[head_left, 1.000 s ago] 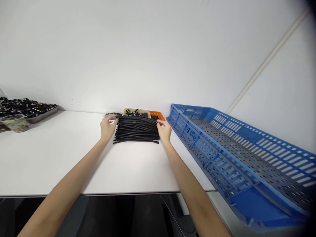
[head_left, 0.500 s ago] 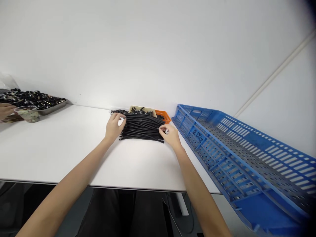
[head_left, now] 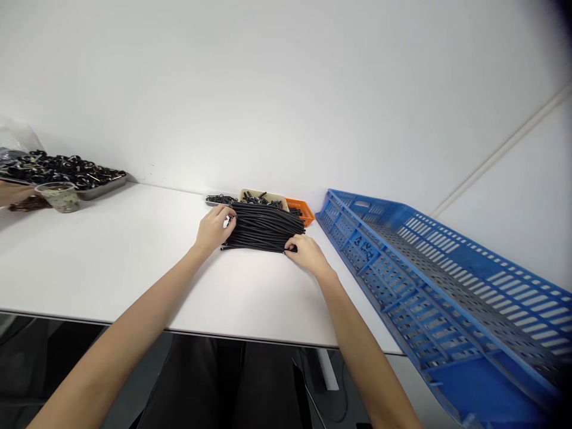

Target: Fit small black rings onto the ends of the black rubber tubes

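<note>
A flat row of several thin black tubes (head_left: 263, 227) lies side by side on the white table, their lengths running left to right. At their left ends, my left hand (head_left: 215, 227) is curled, thumb and fingers closed about the upper tube ends. My right hand (head_left: 308, 254) pinches the right end of the front tube, thumb and fingertips pressed together. The exact contact under the left fingers is partly hidden.
Behind the tubes stand a clear tray (head_left: 214, 200) of small dark parts, a cream tray (head_left: 280, 199) and an orange basket (head_left: 307, 210). A long blue crate (head_left: 379, 256) flanks the right. Far left are a metal tray (head_left: 100, 189), plastic cup (head_left: 62, 199) and another person's hand (head_left: 13, 193).
My right hand has moved down toward the front of the row, from the middle tube ends to the front tube. My left hand stays at the left ends. The view has shifted slightly.
</note>
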The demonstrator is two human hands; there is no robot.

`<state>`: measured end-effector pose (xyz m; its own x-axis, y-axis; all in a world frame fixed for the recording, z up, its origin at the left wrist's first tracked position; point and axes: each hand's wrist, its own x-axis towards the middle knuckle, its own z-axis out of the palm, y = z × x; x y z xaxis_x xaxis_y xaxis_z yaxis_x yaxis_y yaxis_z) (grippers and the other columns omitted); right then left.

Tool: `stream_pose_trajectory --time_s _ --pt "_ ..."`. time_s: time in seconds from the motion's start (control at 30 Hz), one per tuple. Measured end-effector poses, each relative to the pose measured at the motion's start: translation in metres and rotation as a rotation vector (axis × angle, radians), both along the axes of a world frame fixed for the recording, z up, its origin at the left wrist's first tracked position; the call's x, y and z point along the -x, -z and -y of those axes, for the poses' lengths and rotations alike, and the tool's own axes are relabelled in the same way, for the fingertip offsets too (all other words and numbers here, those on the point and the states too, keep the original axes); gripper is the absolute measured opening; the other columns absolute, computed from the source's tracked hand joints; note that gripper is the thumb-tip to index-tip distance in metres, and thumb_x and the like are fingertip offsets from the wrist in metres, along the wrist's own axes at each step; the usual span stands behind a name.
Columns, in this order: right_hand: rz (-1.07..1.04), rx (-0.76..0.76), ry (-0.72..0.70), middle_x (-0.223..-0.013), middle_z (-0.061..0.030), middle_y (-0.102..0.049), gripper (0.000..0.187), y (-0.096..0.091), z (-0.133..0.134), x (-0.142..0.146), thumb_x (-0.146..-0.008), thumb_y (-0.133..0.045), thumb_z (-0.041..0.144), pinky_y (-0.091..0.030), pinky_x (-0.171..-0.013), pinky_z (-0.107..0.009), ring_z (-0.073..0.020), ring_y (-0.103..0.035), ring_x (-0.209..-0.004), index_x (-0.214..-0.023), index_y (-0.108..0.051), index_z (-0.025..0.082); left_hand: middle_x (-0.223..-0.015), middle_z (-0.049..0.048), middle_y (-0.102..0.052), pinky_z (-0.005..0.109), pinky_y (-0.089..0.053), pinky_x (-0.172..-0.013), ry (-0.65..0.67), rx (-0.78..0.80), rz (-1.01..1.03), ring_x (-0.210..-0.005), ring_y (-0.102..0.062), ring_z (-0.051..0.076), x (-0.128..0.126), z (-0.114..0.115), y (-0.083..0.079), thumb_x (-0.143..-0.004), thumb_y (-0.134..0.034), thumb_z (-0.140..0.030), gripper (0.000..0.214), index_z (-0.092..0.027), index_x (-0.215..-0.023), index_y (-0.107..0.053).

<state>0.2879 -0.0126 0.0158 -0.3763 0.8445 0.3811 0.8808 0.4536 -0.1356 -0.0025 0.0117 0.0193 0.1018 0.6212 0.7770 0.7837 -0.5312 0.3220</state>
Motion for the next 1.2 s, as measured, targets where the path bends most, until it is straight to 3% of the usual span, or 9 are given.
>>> stream_pose_trajectory --time_s 0.27,0.63,1.1,1.2 --pt "-0.031 -0.084 0.011 -0.083 -0.0027 -0.067 0.014 -0.0019 0.0013 0.0024 -0.078 -0.065 0.008 -0.044 -0.075 -0.03 -0.0201 -0.059 -0.082 -0.082 -0.07 0.02 -0.097 0.0026 -0.066 0.029 -0.046 -0.071 -0.015 0.002 -0.032 -0.082 -0.062 0.016 0.0005 -0.0012 0.0014 -0.088 -0.05 -0.021 0.012 -0.023 -0.093 -0.061" --pt "-0.189 0.009 0.025 -0.085 -0.0011 -0.067 0.024 0.0055 -0.0021 0.0014 -0.079 -0.057 0.003 -0.046 -0.069 -0.028 -0.0165 -0.062 -0.072 -0.081 -0.071 0.023 -0.098 0.0027 -0.067 0.028 -0.046 -0.069 0.005 0.046 -0.039 -0.083 -0.063 0.016 -0.0018 0.0027 -0.0013 -0.088 -0.049 -0.021 0.014 -0.023 -0.093 -0.061" --pt "-0.257 0.023 -0.049 -0.082 -0.0002 -0.067 0.018 0.0033 -0.0021 -0.0027 -0.077 -0.059 0.008 -0.048 -0.068 -0.027 -0.0145 -0.06 -0.067 -0.079 -0.069 0.022 -0.096 0.0026 -0.066 0.028 -0.045 -0.066 -0.004 0.039 -0.047 -0.082 -0.063 0.016 -0.0011 0.0023 -0.0012 -0.088 -0.049 -0.022 0.014 -0.023 -0.094 -0.062" --pt "-0.327 -0.03 -0.025 -0.08 -0.0003 -0.066 0.014 0.0002 -0.0008 -0.0024 -0.078 -0.057 0.011 -0.048 -0.068 -0.028 -0.0152 -0.06 -0.066 -0.079 -0.067 0.022 -0.097 0.0024 -0.066 0.028 -0.045 -0.066 -0.008 0.046 -0.047 -0.081 -0.063 0.015 -0.0012 0.0025 -0.0013 -0.088 -0.048 -0.022 0.015 -0.023 -0.094 -0.062"
